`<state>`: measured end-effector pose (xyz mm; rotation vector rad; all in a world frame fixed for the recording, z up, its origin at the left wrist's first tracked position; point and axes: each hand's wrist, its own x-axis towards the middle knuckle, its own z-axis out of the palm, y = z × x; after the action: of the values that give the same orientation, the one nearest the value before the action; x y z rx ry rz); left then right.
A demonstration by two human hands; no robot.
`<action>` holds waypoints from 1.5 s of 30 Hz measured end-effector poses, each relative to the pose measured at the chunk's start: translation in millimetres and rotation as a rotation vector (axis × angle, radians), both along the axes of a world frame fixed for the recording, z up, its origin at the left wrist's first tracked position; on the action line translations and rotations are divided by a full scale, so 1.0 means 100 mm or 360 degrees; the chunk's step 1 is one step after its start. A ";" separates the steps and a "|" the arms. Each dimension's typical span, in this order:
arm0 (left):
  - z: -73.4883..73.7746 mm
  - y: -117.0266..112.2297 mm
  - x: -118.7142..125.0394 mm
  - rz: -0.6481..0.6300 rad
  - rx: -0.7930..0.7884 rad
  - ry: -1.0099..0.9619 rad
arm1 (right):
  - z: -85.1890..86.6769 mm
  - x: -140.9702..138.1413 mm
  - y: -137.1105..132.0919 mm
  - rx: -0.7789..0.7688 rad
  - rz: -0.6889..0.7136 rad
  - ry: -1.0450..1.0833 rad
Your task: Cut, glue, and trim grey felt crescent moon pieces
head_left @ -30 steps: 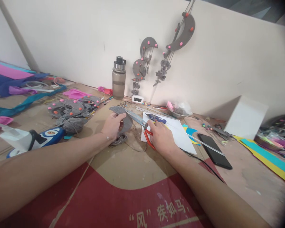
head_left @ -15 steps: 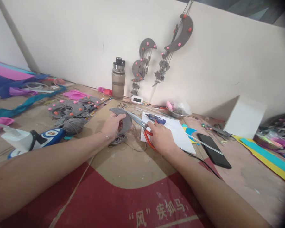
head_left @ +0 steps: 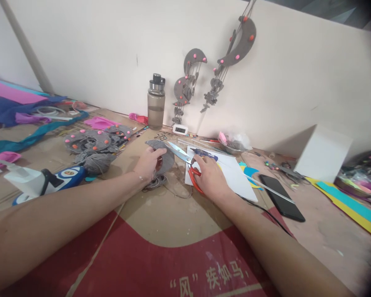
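Note:
My left hand (head_left: 147,163) grips a grey felt crescent (head_left: 160,149) and holds it up over the cardboard-covered table (head_left: 160,214). My right hand (head_left: 210,177) is closed on red-handled scissors (head_left: 185,159), whose blades lie against the right edge of the felt. A coil of grey cord (head_left: 156,181) lies under my left hand. Beneath my right hand sits a white sheet (head_left: 235,175) with a blue glue gun (head_left: 204,154) on it.
A water bottle (head_left: 156,103) and a small white clock (head_left: 179,129) stand by the wall, where grey felt moon hangings (head_left: 239,41) dangle. Felt pieces with pink dots (head_left: 92,140), grey yarn (head_left: 94,161), a black phone (head_left: 281,197), a white box (head_left: 323,153) and coloured foam sheets (head_left: 349,206) surround me.
The scissors have shifted slightly along the felt edge, their blades now a little more apart. Both hands stay in nearly the same place.

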<state>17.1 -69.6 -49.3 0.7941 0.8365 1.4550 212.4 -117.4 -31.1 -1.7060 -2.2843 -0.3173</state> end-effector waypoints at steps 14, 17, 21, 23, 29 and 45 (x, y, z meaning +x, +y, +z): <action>0.06 -0.03 0.03 -0.0085 0.0062 -0.0035 | 0.00 -0.01 -0.01 0.0097 0.0016 -0.0072; 0.04 -0.01 0.03 -0.0139 0.0053 -0.0018 | 0.00 -0.01 -0.01 0.0101 0.0010 -0.0115; -0.01 0.02 0.02 -0.0199 0.0011 0.0010 | 0.00 0.01 0.00 0.0093 0.0012 -0.0147; -0.01 0.02 0.01 -0.0216 -0.0003 0.0005 | -0.01 0.02 0.01 0.0100 0.0010 -0.0158; 0.05 0.00 0.03 -0.0200 -0.0016 -0.0023 | -0.01 0.02 0.00 0.0083 -0.0007 -0.0195; 0.06 0.01 0.03 -0.0226 -0.0039 -0.0066 | 0.01 0.02 -0.02 0.0073 -0.0031 -0.0175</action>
<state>20.1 -68.9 -43.0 0.7864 0.7501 1.3289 214.6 -119.7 -30.5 -1.7295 -2.3187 -0.4754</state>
